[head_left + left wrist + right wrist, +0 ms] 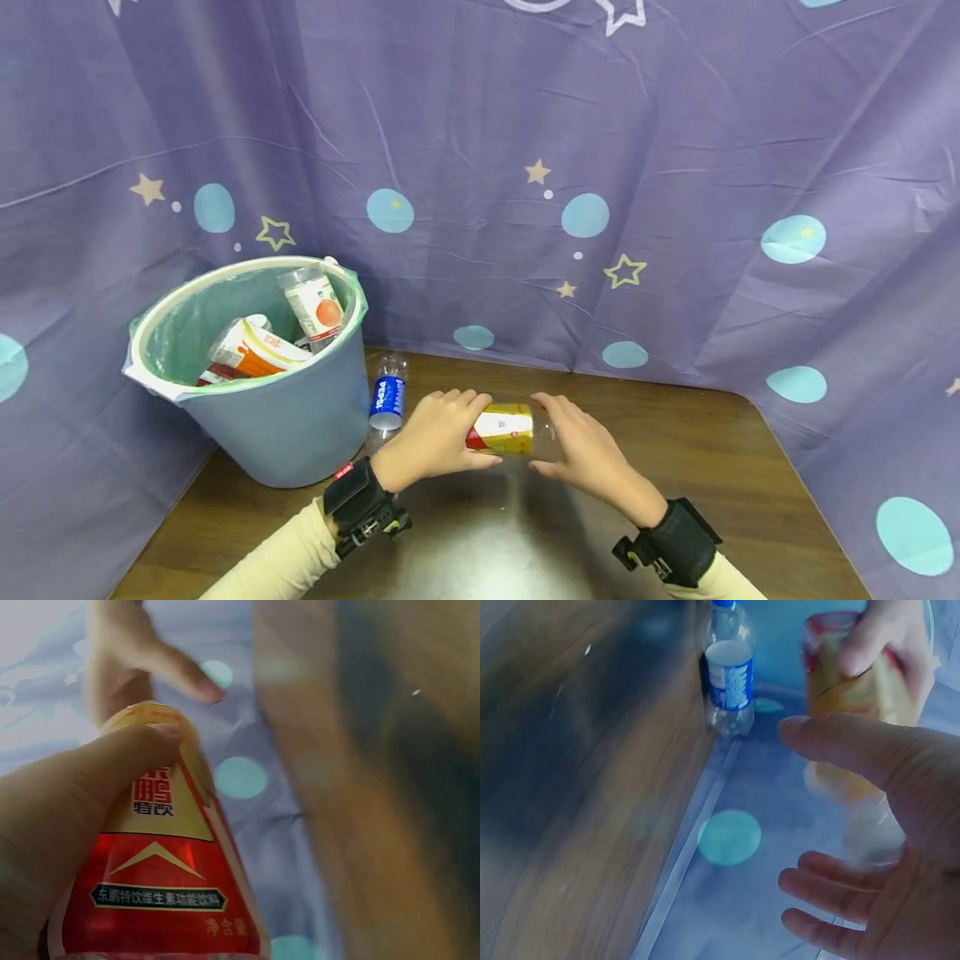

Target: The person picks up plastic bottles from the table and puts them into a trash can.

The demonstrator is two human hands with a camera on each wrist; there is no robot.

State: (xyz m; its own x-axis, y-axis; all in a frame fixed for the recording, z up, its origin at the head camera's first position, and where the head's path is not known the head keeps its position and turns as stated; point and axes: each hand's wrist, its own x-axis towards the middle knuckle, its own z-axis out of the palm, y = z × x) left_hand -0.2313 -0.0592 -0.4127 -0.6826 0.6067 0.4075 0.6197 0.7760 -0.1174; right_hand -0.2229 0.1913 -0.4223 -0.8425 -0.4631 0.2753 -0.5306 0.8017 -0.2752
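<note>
My left hand (437, 435) grips a plastic drink bottle (513, 428) with a red and yellow label, holding it sideways above the table. In the left wrist view the thumb lies across the yellow part of the bottle (154, 862), over Chinese lettering. My right hand (588, 452) is at the bottle's clear right end, thumb and fingers spread apart. The right wrist view shows those spread fingers (832, 896) by the blurred clear end; whether they touch it I cannot tell.
A blue-grey bucket (292, 437) with a green liner stands at the left, holding a labelled clear bottle (313, 304) and an orange-and-white cup (255, 348). Beside it is a blue-labelled Pepsi bottle (388, 393). A purple patterned curtain (480, 208) hangs behind the wooden table (697, 467).
</note>
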